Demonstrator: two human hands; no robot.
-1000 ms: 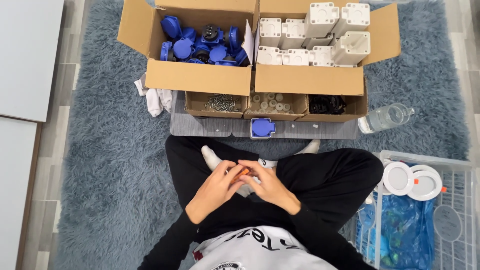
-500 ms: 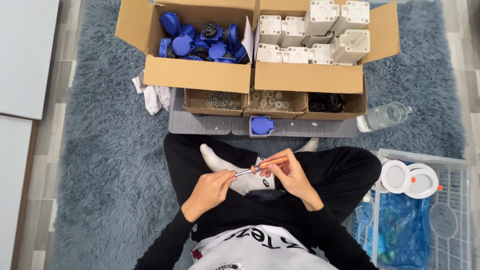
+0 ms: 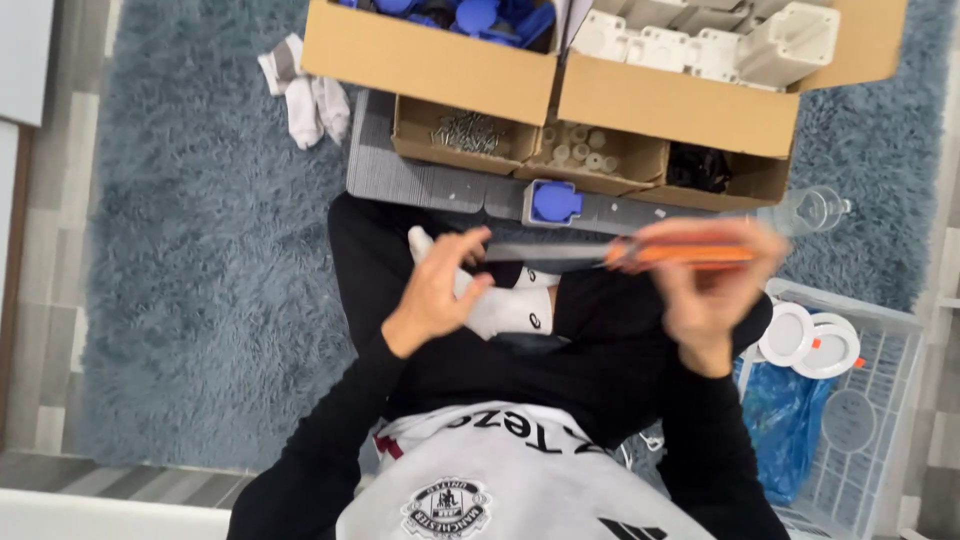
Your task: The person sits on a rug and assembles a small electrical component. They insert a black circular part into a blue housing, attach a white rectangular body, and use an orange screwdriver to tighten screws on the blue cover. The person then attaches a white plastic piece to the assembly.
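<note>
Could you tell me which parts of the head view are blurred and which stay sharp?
In the head view, the right hand and the orange-handled screwdriver it holds are smeared by motion blur; the left hand at the shaft's tip is softer too. The cardboard boxes and grey rug look fairly crisp, lighting is even, no strong glare.

Even, bright indoor light, soft shadows; motion blur smears the right hand (image 3: 712, 285) above the sharper grey rug (image 3: 200, 300).

A shaggy grey-blue rug (image 3: 190, 270) covers a grey wood-plank floor (image 3: 45, 230). A white wire basket (image 3: 880, 400) stands at the right, under even light.
</note>
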